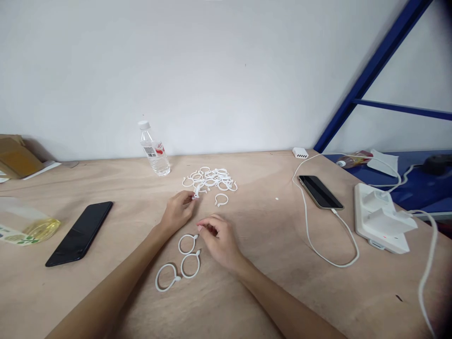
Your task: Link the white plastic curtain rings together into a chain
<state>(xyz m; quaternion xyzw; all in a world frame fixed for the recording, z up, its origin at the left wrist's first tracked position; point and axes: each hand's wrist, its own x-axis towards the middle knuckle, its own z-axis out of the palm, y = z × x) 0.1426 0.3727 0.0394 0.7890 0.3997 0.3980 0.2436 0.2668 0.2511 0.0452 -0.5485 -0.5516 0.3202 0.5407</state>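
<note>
A pile of white plastic rings lies on the wooden table in front of me. My left hand reaches to the pile's near edge and pinches one white ring. A single ring lies just right of it. My right hand rests on the table with its fingers curled, and its fingertips touch the nearest of three closed rings laid in a row. The other two closed rings lie closer to me.
A clear water bottle stands behind the pile. A black phone lies at left, beside an oil bottle on its side. At right are a phone on a cable, a white power strip and a blue metal frame.
</note>
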